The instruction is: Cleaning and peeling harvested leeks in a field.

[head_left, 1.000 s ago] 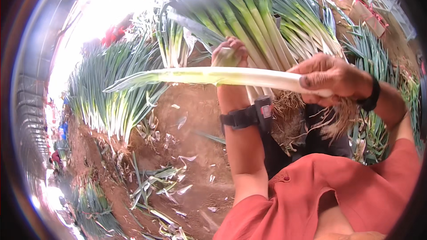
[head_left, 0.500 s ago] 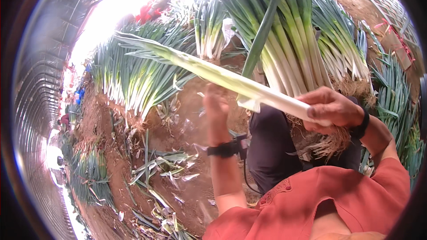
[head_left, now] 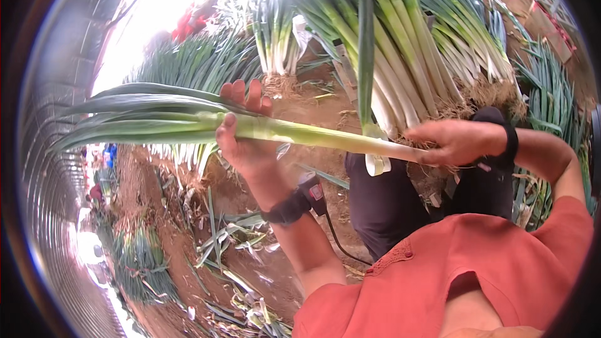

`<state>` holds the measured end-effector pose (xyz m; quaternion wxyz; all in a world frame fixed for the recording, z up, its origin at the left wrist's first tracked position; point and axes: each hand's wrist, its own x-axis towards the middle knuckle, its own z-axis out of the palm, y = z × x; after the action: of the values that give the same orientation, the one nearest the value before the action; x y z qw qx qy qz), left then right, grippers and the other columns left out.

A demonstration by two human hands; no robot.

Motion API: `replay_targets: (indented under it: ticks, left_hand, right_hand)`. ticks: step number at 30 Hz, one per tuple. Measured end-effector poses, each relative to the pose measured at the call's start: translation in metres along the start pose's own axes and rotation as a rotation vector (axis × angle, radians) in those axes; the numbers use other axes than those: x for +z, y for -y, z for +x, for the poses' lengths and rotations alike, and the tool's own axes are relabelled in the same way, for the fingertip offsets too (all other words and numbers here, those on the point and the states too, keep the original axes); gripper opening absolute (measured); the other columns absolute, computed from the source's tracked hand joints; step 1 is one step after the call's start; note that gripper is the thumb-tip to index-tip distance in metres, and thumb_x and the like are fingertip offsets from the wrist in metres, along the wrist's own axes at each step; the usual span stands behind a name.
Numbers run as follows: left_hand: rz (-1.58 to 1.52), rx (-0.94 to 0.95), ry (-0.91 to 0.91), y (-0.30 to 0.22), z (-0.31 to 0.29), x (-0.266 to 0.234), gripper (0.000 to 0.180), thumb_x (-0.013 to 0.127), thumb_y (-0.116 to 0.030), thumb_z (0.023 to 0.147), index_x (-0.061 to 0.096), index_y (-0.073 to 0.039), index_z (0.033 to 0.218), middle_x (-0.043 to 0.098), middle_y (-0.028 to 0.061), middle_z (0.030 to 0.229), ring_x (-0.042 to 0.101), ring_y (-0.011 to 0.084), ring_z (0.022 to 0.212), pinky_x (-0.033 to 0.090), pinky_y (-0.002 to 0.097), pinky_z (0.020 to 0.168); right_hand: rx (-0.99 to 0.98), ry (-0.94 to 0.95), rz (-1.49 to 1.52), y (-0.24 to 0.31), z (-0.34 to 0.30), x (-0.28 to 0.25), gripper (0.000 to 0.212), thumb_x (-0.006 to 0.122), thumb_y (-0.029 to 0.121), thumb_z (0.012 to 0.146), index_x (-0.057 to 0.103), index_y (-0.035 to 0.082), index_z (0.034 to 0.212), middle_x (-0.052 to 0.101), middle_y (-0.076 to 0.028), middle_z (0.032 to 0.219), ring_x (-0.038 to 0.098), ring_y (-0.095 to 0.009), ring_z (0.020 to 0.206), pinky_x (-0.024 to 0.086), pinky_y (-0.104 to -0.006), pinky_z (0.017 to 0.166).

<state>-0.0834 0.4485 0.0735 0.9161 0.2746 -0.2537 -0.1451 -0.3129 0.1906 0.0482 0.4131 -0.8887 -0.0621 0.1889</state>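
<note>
A long leek lies across in front of me, green leaves to the left and white root end to the right. My left hand cradles it where the leaves begin, thumb on the near side and fingers behind. My right hand pinches its white end; the roots there are mostly hidden. A loosened outer leaf stretches away from the stalk, and its pale curled end hangs over my knee. Just beyond stands a large bunch of leeks, roots toward me.
More leek bunches stand at the far left, far middle and right. Stripped leaves litter the brown soil at left. Another leek pile lies farther left, near the curved tunnel wall.
My left hand has come up and taken hold of the leek near its leaves. The leek has swung flatter, its leafy end lower and farther left. My right hand stays at the white end.
</note>
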Motion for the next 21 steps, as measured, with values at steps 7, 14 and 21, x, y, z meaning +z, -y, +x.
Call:
replay_targets:
  ticks: [7,14,21]
  left_hand:
    - [0.287,0.088,0.143,0.032,-0.012,0.056,0.080,0.060,-0.021,0.071,0.025,0.004,0.139,0.048,0.0204,0.127,0.039,0.0398,0.128,0.027,0.0497,0.110]
    - [0.360,0.070,0.110,0.053,-0.020,0.078,0.080,0.058,-0.016,0.070,0.025,0.000,0.141,0.041,0.0198,0.136,0.037,0.0343,0.130,0.028,0.0481,0.109]
    - [0.392,0.064,0.057,0.060,-0.024,0.079,0.072,0.058,-0.009,0.070,0.031,-0.003,0.137,0.044,0.0163,0.132,0.055,0.0217,0.105,0.049,0.0368,0.086]
  right_hand:
    - [-0.194,-0.254,0.387,0.079,0.063,-0.024,0.048,0.057,0.032,0.089,0.052,-0.003,0.120,0.060,-0.015,0.108,0.056,-0.021,0.099,0.044,-0.0342,0.087]
    - [-0.269,-0.338,0.655,0.076,0.081,-0.005,0.032,0.057,0.020,0.086,0.062,-0.002,0.109,0.064,-0.010,0.084,0.055,-0.011,0.080,0.046,-0.0297,0.075]
    - [-0.235,-0.347,0.621,0.061,0.083,-0.007,0.037,0.051,0.010,0.082,0.060,-0.001,0.115,0.066,-0.011,0.092,0.057,-0.012,0.084,0.047,-0.0306,0.078]
